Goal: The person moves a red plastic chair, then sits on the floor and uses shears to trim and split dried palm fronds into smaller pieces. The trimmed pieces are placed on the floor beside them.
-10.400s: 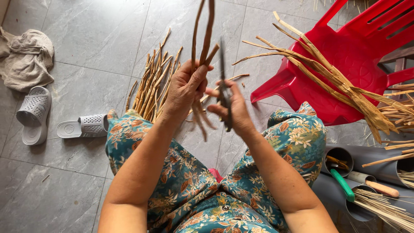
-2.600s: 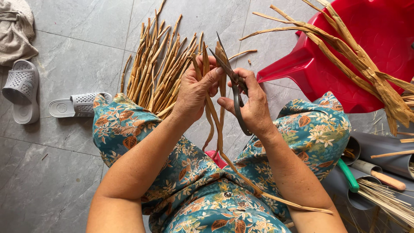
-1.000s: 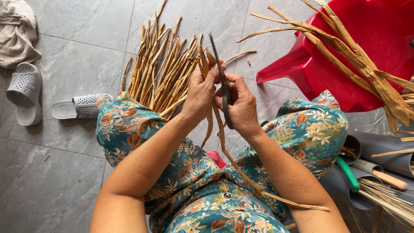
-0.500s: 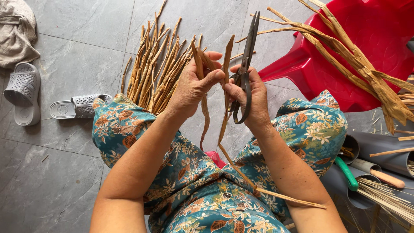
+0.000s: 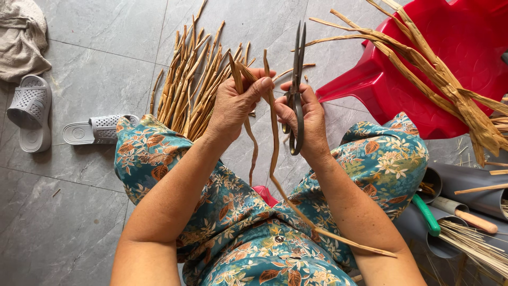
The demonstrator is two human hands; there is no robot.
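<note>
A grey tiled floor [image 5: 95,47] is filling the background, seen from above by a seated person wearing a teal floral garment [image 5: 248,238]. At the upper left of the frame, a crumpled beige cloth [image 5: 21,37] is lying on the tiles, and just below it two grey perforated slippers [image 5: 32,108] are resting, one upright in the frame and one lying sideways toward the knee. Toward the upper centre, a pile of dried brown strips [image 5: 193,87] is fanning out across the floor beyond the left knee. In the centre, the left hand [image 5: 235,103] is clenching the upper ends of several dried strips, thumb pressed over them; one long strip [image 5: 275,159] is hanging from this grip, running down between the forearms and across the lap toward the lower right. Just beside it, the right hand [image 5: 304,119] is gripping the handles of dark metal scissors [image 5: 297,79], whose blades are pointing toward the top of the frame and appearing nearly closed. At the upper right, a red plastic chair [image 5: 439,37] is carrying a bundle of long dried fronds [image 5: 444,85]. At the lower right, grey tubes [image 5: 465,177] are holding a green-handled tool [image 5: 426,214], a wooden handle [image 5: 476,220] and thin sticks [image 5: 476,249].
</note>
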